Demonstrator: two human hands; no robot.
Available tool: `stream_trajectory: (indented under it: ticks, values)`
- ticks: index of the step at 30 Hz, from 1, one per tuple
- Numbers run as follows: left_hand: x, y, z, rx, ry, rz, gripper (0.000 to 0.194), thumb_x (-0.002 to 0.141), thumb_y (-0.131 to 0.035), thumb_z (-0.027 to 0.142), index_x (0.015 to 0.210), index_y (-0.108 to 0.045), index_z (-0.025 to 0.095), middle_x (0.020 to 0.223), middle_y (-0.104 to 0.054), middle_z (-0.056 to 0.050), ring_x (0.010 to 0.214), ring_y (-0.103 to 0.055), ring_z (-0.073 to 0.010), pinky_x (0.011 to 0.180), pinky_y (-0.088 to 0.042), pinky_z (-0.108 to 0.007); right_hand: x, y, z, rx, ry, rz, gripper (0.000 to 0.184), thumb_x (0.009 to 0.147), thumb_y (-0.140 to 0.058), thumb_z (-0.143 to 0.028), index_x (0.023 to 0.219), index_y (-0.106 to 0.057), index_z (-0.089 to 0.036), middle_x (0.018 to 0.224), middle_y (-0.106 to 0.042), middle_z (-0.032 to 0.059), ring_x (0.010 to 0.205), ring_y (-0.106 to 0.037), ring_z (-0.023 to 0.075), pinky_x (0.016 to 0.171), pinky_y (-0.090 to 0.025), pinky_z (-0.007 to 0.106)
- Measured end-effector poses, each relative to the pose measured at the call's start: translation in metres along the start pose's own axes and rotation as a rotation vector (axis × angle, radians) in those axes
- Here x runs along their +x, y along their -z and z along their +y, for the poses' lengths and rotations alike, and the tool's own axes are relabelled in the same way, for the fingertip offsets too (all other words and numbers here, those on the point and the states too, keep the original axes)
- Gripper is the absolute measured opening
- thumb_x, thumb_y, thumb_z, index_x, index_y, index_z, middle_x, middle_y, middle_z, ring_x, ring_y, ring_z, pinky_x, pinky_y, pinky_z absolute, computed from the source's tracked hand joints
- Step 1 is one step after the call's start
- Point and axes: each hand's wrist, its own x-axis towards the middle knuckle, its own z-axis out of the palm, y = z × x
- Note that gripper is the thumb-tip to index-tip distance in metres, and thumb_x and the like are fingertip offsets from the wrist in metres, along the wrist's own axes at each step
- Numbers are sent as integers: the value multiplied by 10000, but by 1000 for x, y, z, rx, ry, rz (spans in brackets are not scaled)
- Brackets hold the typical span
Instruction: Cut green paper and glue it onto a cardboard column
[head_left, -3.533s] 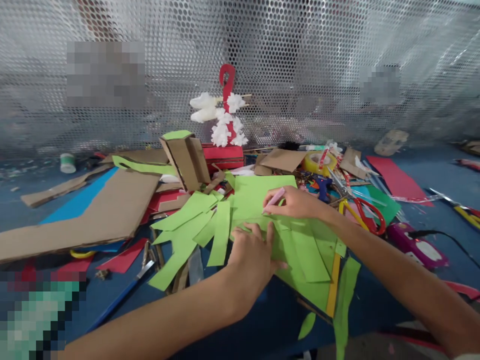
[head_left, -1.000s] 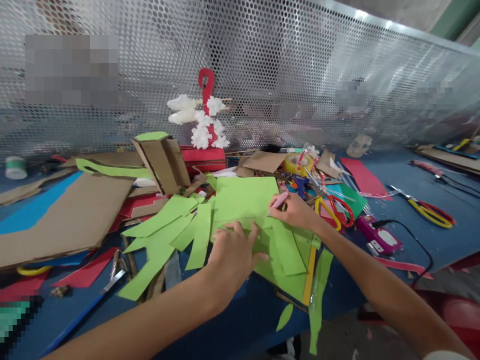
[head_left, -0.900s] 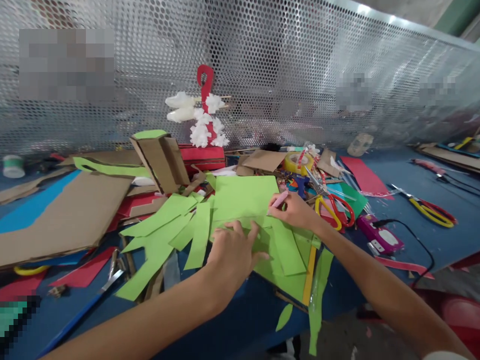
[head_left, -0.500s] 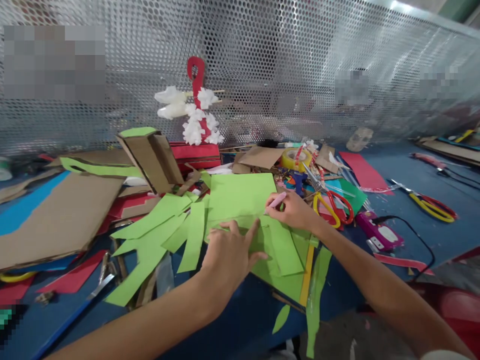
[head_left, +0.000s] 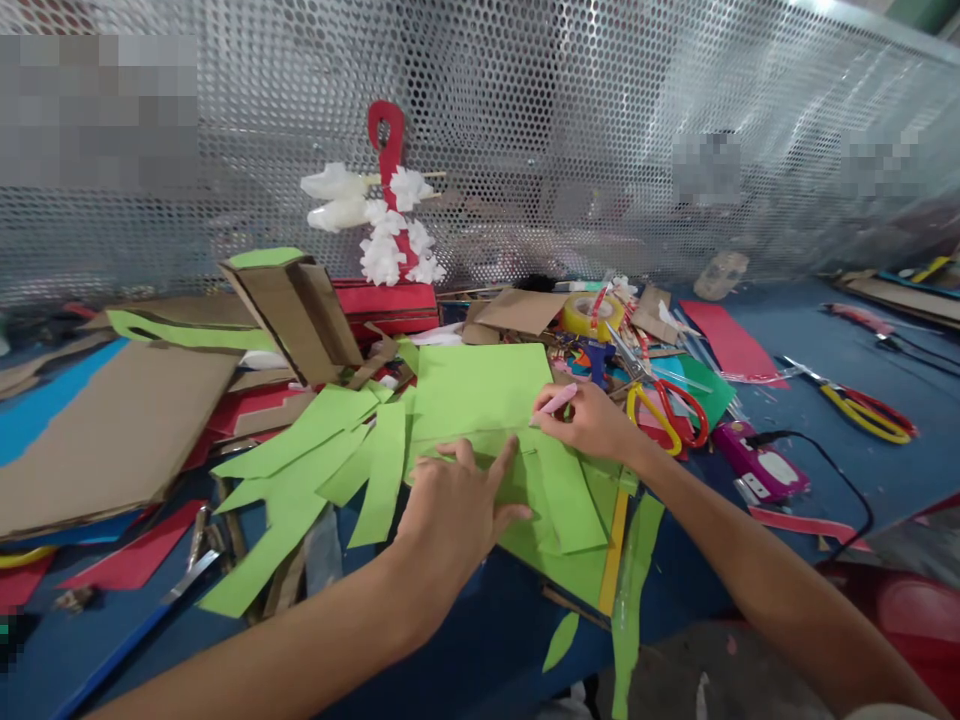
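Note:
My left hand [head_left: 454, 510] lies flat with fingers spread, pressing down on a stack of light green paper sheets [head_left: 480, 390] at the middle of the blue table. My right hand [head_left: 592, 420] is closed around a pink pen [head_left: 555, 400], its tip touching the green sheet just beyond my left fingers. Cut green strips [head_left: 322, 460] fan out to the left of my left hand. More green offcuts hang over the table's front edge below my right forearm.
Red-and-yellow scissors [head_left: 667, 405], a yellow tape roll [head_left: 589, 315] and a purple device with a black cord [head_left: 757, 470] lie right of the paper. Brown cardboard [head_left: 112, 430] covers the left. A red and white paper figure [head_left: 386, 215] stands before the perforated metal screen [head_left: 600, 120].
The view has shifted a little, so the objects sit further left and lower in view. Both hands stay on the green paper, the pen tip staying near the same spot.

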Motion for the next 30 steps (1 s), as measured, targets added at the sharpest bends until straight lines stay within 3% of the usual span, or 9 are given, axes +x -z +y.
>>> stream_trajectory:
  ticks: [4,9,16,30]
  values:
    - [1,-1,0,-69,-1,20,838,1000,-484,687,1700,-199,325,1232,-673,-303,738,-671,-319,695,-497,-432,-1,1,-1,-12,-3,-21,114,880,-634,-236,814,-722,-207,737,-708,-7,650,-560,144,661,-385,293]
    - [1,0,0,-56,-4,-1,841,1009,-473,674,1703,-148,327,1286,-650,-324,758,-683,-326,692,-501,-427,-1,1,-3,-22,-3,27,123,899,-620,-251,847,-721,-202,801,-723,6,678,-566,145,671,-388,295]
    - [0,3,-1,-25,-6,-29,833,1022,-460,647,1697,-74,348,1326,-643,-321,760,-697,-312,702,-507,-429,-3,-2,-5,-34,-8,-42,122,886,-631,-237,803,-713,-200,743,-721,4,652,-587,146,649,-382,291]
    - [0,0,0,-50,13,-2,836,1010,-483,662,1700,-124,356,1286,-652,-310,767,-685,-313,704,-484,-412,-3,-2,-8,-69,-12,-2,110,887,-621,-238,816,-698,-207,725,-696,-3,632,-551,142,640,-359,297]
